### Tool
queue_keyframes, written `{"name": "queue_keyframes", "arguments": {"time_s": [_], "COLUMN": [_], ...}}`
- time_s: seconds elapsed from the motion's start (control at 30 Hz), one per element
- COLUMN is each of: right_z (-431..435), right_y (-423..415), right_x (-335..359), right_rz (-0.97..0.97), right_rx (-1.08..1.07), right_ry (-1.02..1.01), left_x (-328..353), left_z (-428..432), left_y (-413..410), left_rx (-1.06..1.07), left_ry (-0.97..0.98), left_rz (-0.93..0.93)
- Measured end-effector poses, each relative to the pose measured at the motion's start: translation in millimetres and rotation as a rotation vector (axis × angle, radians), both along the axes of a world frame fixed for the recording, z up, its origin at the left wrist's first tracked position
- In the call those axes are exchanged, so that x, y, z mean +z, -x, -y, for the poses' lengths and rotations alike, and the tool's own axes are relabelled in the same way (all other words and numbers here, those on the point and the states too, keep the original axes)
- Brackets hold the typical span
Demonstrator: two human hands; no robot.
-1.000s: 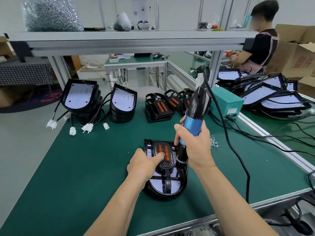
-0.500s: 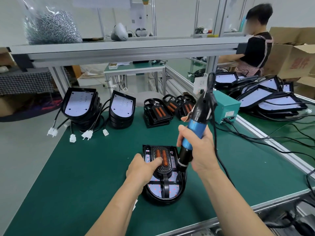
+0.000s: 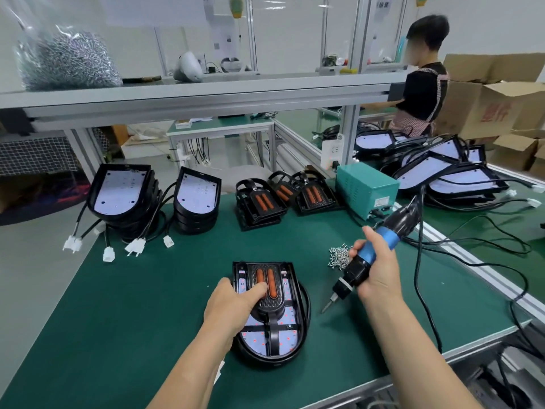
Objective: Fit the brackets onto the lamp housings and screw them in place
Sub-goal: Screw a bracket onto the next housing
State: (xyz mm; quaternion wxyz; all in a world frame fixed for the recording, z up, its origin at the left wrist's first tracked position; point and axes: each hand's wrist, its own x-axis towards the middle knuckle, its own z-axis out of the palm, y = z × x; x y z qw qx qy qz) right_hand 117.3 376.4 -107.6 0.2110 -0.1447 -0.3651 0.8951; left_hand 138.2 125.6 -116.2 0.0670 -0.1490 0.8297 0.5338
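Left hand (image 3: pixel 233 305) grips lamp housing (image 3: pixel 287 339), thumb on bracket (image 3: pixel 272 304); right hand (image 3: pixel 380 271) holds screwdriver (image 3: pixel 354 271) aside, so a thumb slip could misalign bracket holes.

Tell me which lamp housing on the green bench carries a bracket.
The lamp housing lying flat under the left hand, bracket on top; the left stack and middle stack show bare white panels.

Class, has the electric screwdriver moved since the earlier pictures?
Yes. The electric screwdriver has lifted off the lamp housing, rightward; its tip now hangs over the green mat.
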Motion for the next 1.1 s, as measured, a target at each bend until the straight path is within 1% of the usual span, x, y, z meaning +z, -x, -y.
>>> {"name": "queue_keyframes", "arguments": {"time_s": [0.13, 0.37, 0.4, 0.47, 0.5, 0.57, 0.67, 0.73, 0.8, 0.9, 1.1], "right_z": [-12, -26, -27, -28, -29, -30, -32, -34, -35, -34, -35], "right_y": [5, 9, 8, 7, 7, 8, 9, 10, 10, 11, 11], "right_x": [-18, -20, -20, -22, -22, -24, -26, -28, -29, -30, -32], "right_rz": [0.065, 0.057, 0.046, 0.021, 0.012, -0.003, -0.026, -0.037, -0.047, -0.055, -0.066], "right_rx": [-0.034, 0.005, 0.021, 0.050, 0.056, 0.060, 0.067, 0.069, 0.070, 0.072, 0.061], "right_ry": [0.061, 0.160, 0.189, 0.235, 0.250, 0.273, 0.313, 0.335, 0.342, 0.349, 0.373], "left_x": [-1, 4, 6, 8, 12, 24, 40, 48, 52, 48, 25], "left_z": [1, 0, -1, -3, -5, -13, -31, -48, -68, -98, -137], "left_y": [-1, -2, -2, 2, 6, 14, 26, 34, 44, 59, 82], "left_rx": [0.009, -0.005, -0.007, 0.033, 0.068, 0.086, -0.049, -0.162, -0.289, -0.466, -0.650], "left_ry": [-0.020, -0.001, 0.049, 0.273, 0.388, 0.530, 0.687, 0.766, 0.806, 0.892, 1.040], "left_rz": [-0.027, -0.037, -0.045, -0.102, -0.150, -0.271, -0.436, -0.495, -0.481, -0.408, -0.376]}}
